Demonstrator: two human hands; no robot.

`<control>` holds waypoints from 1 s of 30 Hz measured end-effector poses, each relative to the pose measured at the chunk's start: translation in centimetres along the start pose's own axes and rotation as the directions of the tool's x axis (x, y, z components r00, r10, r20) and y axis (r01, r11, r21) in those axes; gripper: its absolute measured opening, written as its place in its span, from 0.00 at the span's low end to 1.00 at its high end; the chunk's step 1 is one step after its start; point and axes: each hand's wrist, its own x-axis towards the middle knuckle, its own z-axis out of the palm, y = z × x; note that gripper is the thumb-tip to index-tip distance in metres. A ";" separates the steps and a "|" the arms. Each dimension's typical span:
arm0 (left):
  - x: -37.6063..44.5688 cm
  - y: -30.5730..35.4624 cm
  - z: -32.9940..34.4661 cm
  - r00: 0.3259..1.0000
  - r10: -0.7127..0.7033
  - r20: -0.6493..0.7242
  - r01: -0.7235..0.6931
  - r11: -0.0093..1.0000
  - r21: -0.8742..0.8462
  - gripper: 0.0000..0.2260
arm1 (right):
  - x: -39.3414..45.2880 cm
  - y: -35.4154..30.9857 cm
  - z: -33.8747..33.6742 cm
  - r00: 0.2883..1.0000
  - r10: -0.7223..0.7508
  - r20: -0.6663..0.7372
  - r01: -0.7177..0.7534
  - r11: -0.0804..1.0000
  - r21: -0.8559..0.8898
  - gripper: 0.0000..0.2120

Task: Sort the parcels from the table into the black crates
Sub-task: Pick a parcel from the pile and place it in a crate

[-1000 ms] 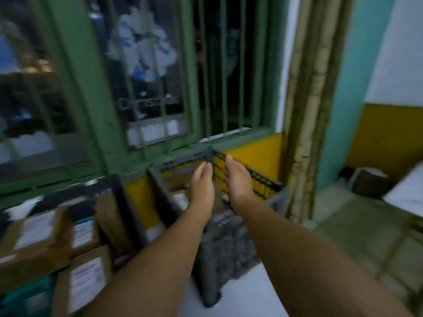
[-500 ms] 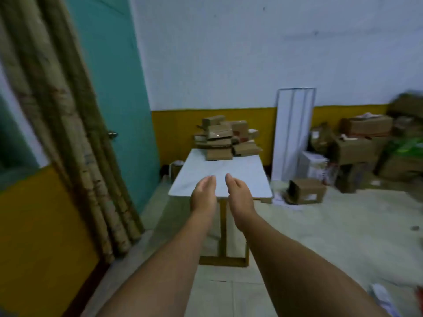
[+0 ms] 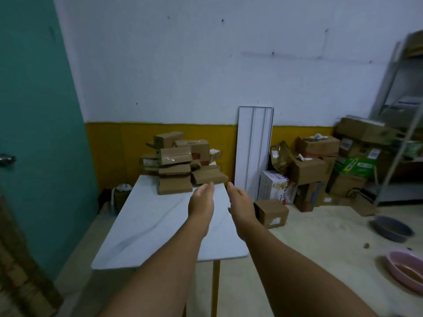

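Both hands, left and right, reach forward empty, fingers straight, over the table; parcels lie piled at its far end, most long sides crosswise.

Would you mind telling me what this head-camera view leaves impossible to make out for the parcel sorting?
- Black crates: none in the head view, so their places cannot be told.
- Parcels at the table's far end: labels too small and dim to read; front boxes hide the rear ones, so no count.
- Left hand and right hand: seen from behind, palms hidden; both look empty.
- Metal shelf: cut off by the right edge.
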 end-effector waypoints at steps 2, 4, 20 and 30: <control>5.0 1.4 0.4 1.000 0.013 -0.005 -0.013 1.000 -0.001 0.20 | 4.7 -0.9 1.1 1.000 -0.016 0.004 0.016 1.000 -0.016 0.24; 9.2 1.4 1.0 1.000 -0.011 -0.007 0.011 1.000 0.001 0.20 | 8.3 -0.4 1.8 1.000 0.000 -0.002 0.000 0.999 -0.043 0.26; 42.5 -7.6 12.4 0.954 -0.265 -0.144 0.284 0.949 0.137 0.17 | 44.2 10.2 6.1 0.964 0.241 0.109 -0.233 0.969 -0.078 0.27; 60.4 -15.8 15.9 0.825 -0.386 -0.412 0.465 0.878 0.108 0.23 | 62.9 16.7 5.2 0.943 0.331 0.027 -0.308 0.903 -0.298 0.25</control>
